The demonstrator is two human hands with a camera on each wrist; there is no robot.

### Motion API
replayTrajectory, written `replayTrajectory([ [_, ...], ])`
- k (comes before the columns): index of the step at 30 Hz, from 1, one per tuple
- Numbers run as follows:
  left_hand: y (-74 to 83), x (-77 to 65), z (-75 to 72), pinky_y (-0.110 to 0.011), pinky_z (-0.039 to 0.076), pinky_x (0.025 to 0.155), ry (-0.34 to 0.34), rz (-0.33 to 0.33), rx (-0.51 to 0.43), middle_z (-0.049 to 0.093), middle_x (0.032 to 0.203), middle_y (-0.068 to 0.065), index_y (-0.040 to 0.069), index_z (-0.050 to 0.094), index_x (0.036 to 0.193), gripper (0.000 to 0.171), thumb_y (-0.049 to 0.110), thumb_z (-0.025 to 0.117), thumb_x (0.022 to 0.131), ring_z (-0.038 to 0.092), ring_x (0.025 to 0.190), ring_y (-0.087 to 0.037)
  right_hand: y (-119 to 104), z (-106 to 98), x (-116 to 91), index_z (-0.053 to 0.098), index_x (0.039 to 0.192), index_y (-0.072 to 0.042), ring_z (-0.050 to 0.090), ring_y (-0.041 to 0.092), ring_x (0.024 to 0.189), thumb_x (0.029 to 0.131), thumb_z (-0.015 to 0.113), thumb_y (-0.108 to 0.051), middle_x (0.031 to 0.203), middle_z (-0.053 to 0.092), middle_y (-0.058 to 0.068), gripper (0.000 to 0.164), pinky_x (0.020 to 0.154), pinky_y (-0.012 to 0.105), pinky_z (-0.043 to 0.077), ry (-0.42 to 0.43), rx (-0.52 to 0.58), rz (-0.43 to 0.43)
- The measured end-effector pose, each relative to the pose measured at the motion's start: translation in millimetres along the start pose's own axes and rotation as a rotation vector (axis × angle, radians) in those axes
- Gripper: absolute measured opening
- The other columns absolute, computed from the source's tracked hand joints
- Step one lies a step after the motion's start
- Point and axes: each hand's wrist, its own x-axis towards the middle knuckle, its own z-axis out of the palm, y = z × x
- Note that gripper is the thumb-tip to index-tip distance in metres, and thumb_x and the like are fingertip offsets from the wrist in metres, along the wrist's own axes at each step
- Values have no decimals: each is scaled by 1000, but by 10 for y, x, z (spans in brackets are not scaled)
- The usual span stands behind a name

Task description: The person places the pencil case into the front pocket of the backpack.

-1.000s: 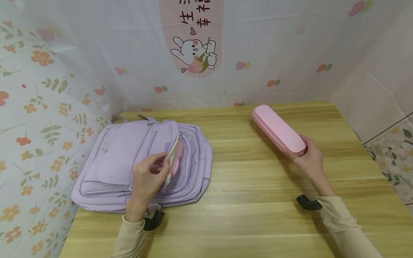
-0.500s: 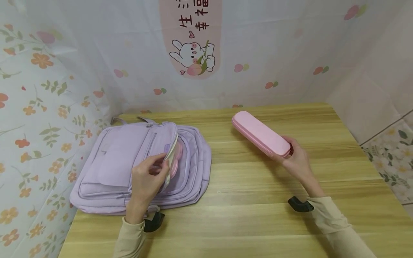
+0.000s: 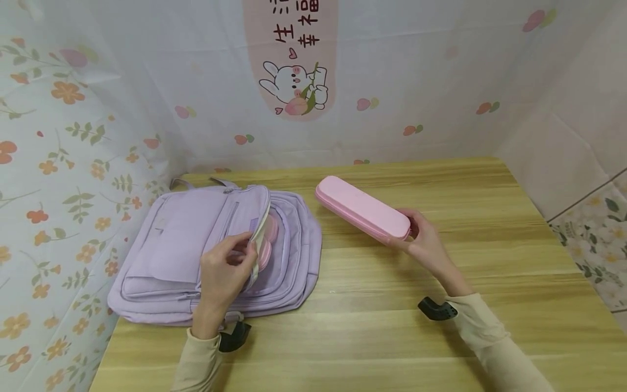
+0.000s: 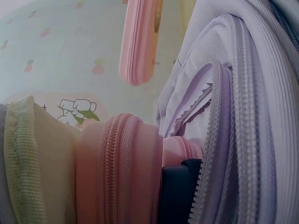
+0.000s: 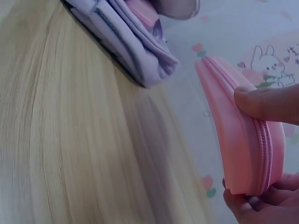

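A lilac backpack (image 3: 171, 234) lies on the left of the table, its front pocket unzipped. My left hand (image 3: 222, 272) pinches the pocket's edge and holds it up. Inside the pocket sit pink zippered cases (image 4: 91, 172), with a dark blue item (image 4: 176, 193) between them and the lilac lining. My right hand (image 3: 431, 253) grips the near end of a long pink zippered pencil case (image 3: 362, 208), thumb on one side and fingers on the other. The case is tilted above the table, its far end close to the backpack's right side.
The wood-grain table (image 3: 382, 337) extends to the right and front. A patterned cloth (image 3: 416, 81) hangs behind it and another floral cloth (image 3: 63, 218) stands on the left. Black camera mounts (image 3: 437, 309) stick out at both wrists.
My right hand has carried the pink pencil case leftward across the table toward the backpack. My left hand has stayed at the pocket's edge.
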Motion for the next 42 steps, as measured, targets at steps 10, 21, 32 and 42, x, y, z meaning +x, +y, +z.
replayTrajectory([
  [10, 19, 77, -32, -11, 52, 52, 33, 5, -16, 69, 75, -3, 4, 71, 92, 19, 2, 64, 74, 62, 61, -10, -373, 276, 14, 43, 127, 3, 50, 25, 108, 70, 77, -5, 124, 49, 17, 67, 91, 17, 44, -173, 124, -41],
  [21, 23, 99, -45, -13, 53, 53, 23, 0, -15, 69, 75, -3, 4, 71, 92, 18, 3, 64, 75, 62, 62, -11, -532, 555, 119, 41, 127, 4, 50, 27, 114, 67, 78, -3, 124, 49, 17, 71, 103, 46, 39, -263, 121, -127],
  [32, 25, 118, -44, -13, 53, 52, 30, 20, -16, 68, 74, -3, 3, 71, 91, 17, 4, 64, 75, 62, 63, -10, -732, 732, 363, 46, 128, 2, 50, 29, 113, 65, 80, -4, 125, 52, 18, 72, 99, 45, 44, -298, 87, -223],
  [42, 54, 172, -63, -17, 54, 52, 18, 43, -24, 68, 76, -5, 4, 71, 92, 19, 1, 65, 74, 63, 62, -13, -563, 1048, 572, 48, 131, -10, 51, 21, 104, 62, 84, -16, 119, 56, 8, 78, 84, 37, 52, -207, 14, -272],
])
